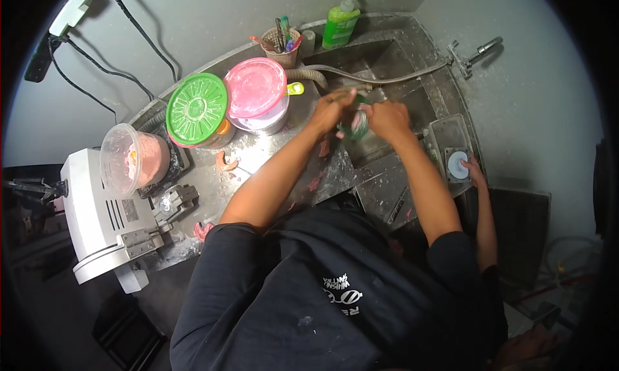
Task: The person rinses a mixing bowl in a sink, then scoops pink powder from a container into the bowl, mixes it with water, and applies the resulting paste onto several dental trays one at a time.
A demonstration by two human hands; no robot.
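Over the steel sink [387,61], both my hands meet around a small dark green flexible bowl [355,125]. My right hand [388,119] grips it from the right. My left hand [332,107] closes on its left rim, its fingers blurred. Pink smears show on the bowl and on the counter below it. The bowl's inside is hidden by my fingers.
On the counter to the left stand a green-lidded tub [196,108], a pink-lidded tub [256,87], a clear container of pink powder [132,159] and a white machine [97,216]. A soap bottle [340,23], brush basket [282,43] and hose [380,81] ring the sink. Another person's hand [474,171] touches a grey box [448,142].
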